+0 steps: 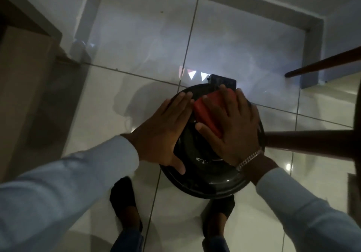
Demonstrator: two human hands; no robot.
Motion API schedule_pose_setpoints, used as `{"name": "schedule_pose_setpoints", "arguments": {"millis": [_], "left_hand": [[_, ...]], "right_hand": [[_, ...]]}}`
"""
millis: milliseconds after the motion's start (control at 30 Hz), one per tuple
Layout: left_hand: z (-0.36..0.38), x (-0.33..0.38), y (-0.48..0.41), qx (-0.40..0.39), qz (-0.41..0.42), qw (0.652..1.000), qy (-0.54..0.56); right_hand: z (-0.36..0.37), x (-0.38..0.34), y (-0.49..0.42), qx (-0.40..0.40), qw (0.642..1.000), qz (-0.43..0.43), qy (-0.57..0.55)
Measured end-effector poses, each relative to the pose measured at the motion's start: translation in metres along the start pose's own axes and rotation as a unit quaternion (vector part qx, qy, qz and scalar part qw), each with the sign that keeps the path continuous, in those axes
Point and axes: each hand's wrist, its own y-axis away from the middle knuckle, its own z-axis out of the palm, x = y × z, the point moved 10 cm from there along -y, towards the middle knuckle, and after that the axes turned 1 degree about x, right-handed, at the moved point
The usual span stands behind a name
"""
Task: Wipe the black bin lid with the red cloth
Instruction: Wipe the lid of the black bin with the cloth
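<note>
Nearest, black bin lid (213,181) under both palms. Left hand (162,132) open, flat on its left rim. Just right of it, right hand (232,126) open, fingers spread, pressing red cloth (207,113) onto lid's far half.

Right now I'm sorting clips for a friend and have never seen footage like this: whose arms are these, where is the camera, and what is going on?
The camera sits on a person's head, looking down, so the arms are their own. They stand over a round black bin lid on a glossy tiled floor. The right hand lies flat, pressing a folded red cloth onto the lid. The left hand rests open on the lid's left edge, likely steadying it. Their dark shoes show below, and wooden furniture legs enter from the right.
</note>
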Motion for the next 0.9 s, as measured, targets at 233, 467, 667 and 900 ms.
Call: {"name": "schedule_pose_setpoints", "arguments": {"millis": [233, 467, 667, 900], "left_hand": [[-0.001, -0.007, -0.002, 0.004, 0.007, 0.999, 0.035], [-0.006, -0.004, -0.002, -0.001, 0.013, 1.0, -0.026], [-0.001, -0.001, -0.003, -0.011, 0.035, 0.999, -0.039], [0.0, -0.002, -0.004, -0.026, 0.027, 0.999, -0.025]], "right_hand": [[0.033, -0.02, 0.034, 0.012, 0.998, -0.049, 0.027], [0.017, 0.002, 0.026, 0.076, 0.985, 0.154, 0.009], [0.031, -0.018, 0.057, 0.037, 0.998, 0.037, 0.03], [0.019, 0.008, 0.038, 0.104, 0.979, 0.175, -0.011]]}}
